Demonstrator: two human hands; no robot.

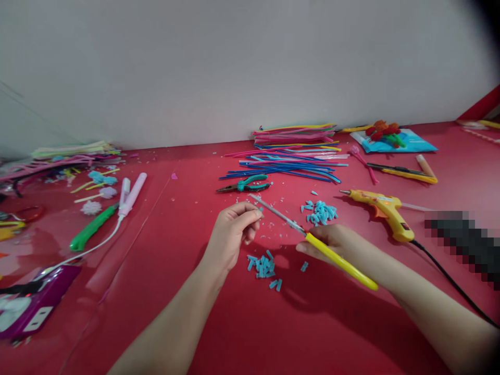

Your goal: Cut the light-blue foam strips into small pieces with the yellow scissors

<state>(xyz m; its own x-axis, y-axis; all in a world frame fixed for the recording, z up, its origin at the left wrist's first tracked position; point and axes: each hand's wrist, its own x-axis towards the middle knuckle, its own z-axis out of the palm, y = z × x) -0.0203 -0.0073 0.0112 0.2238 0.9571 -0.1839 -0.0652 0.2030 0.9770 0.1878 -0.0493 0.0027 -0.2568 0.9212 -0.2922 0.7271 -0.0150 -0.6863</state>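
My left hand (236,229) is closed in a pinch, with a tiny light-blue piece (261,209) showing at the fingertips. In my right hand (336,242) are scissors (332,255) with long grey blades and a yellow handle. The blade tips point up and left, close to my left fingertips. Below my hands lies a small pile of short light-blue cut pieces (263,265), with a few loose ones beside it. Beyond my right hand is a heap of pointed light-blue pieces (321,212). Small scraps are scattered around the blades.
Teal-handled pliers (244,185) lie ahead, before bundles of coloured pipe-cleaner-like sticks (289,161). A yellow glue gun (380,205) with a black cord sits at right. At left are a green-handled tool (94,229), a pink corded tool (130,198) and a purple box (50,302).
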